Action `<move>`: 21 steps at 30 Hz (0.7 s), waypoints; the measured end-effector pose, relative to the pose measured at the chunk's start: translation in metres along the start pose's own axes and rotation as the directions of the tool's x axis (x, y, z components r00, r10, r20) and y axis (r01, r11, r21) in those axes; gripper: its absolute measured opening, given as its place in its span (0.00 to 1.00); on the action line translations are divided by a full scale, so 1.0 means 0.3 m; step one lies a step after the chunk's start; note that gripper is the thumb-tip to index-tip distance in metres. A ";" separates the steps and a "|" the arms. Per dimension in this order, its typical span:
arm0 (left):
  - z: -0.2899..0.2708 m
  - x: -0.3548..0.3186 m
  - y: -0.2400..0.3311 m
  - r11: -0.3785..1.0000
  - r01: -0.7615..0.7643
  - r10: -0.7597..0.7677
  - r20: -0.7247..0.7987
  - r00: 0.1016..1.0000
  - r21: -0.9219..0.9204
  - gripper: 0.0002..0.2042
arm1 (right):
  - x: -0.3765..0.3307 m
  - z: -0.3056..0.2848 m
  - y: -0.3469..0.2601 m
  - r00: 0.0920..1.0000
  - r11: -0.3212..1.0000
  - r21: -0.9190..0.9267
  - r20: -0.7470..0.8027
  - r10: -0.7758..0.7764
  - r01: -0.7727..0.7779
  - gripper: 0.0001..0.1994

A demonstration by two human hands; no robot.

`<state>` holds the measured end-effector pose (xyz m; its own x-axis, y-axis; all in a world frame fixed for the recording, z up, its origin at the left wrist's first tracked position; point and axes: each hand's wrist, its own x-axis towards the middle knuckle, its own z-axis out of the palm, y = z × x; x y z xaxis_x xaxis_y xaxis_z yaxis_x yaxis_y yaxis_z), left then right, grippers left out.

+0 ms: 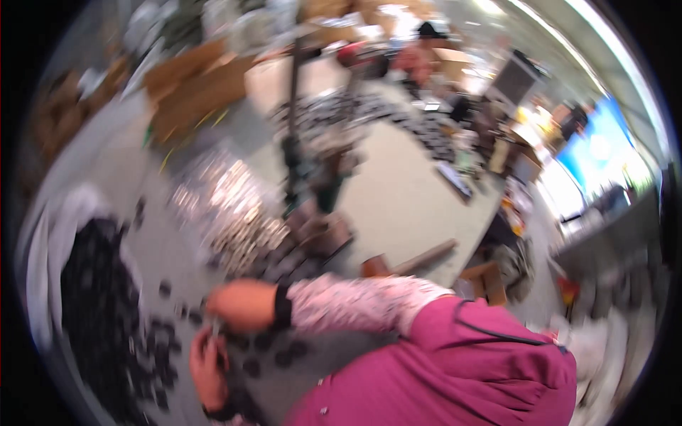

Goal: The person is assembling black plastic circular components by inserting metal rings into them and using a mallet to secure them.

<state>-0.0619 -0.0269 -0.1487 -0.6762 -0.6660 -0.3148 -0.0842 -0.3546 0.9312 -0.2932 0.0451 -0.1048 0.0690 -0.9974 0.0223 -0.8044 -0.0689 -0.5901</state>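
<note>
My right hand (pixel 243 305), at the end of a pink patterned sleeve with a black cuff, is closed, and its fingertips point down toward my left hand. Just below it my left hand (pixel 207 370) has its fingers bent together. The fingertips of both hands meet around a small pale thing, too blurred to name. Small dark round pieces (pixel 284 357) lie on the grey table beside the hands. To the left, a heap of black pieces (pixel 99 291) spills from a white sack (pixel 44 277).
Beyond my hands are a clear plastic bag (pixel 224 177) and a pile of small shiny pieces (pixel 249 238). A machine with an upright post (pixel 293 106) stands on the table, near a brown stick (pixel 426 257). Cardboard (pixel 199 92) lies farther back; a person (pixel 419 60) is in the distance.
</note>
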 end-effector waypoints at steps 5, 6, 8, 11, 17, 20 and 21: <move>0.023 0.038 -0.002 0.988 -0.143 0.141 -0.036 0.989 -0.058 0.25 | -0.045 -0.008 0.079 0.986 0.971 0.220 -0.110 0.122 -0.096 0.17; 0.002 0.026 -0.012 0.978 -0.190 0.190 -0.007 0.982 -0.084 0.28 | -0.042 0.010 0.087 0.990 0.986 0.149 -0.108 0.093 -0.076 0.15; 0.006 0.013 -0.010 0.964 -0.209 0.209 -0.015 0.978 -0.163 0.26 | -0.032 -0.001 0.069 0.992 0.999 0.027 -0.120 0.044 -0.041 0.16; 0.014 0.008 -0.013 0.958 -0.156 0.140 -0.083 0.987 -0.242 0.23 | -0.019 -0.041 0.038 0.996 0.997 0.017 0.061 0.068 -0.069 0.17; 0.007 0.018 0.003 0.943 -0.105 0.061 -0.147 0.987 -0.316 0.14 | 0.037 -0.071 0.024 0.997 0.998 0.001 0.026 0.070 -0.070 0.17; -0.006 0.000 0.051 0.955 0.007 -0.040 -0.107 0.993 -0.297 0.15 | 0.097 -0.064 0.010 0.996 0.996 0.036 -0.007 0.086 -0.085 0.16; 0.000 0.002 0.049 0.955 -0.027 -0.013 -0.131 0.991 -0.297 0.16 | 0.116 -0.050 0.015 0.999 0.999 0.005 0.001 0.042 -0.042 0.16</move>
<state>-0.0634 -0.0324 -0.1350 -0.5735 -0.7416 -0.3480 0.1547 -0.5153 0.8430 -0.3034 0.0098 -0.0946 0.0358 -0.9994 -0.0032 -0.8036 -0.0269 -0.5946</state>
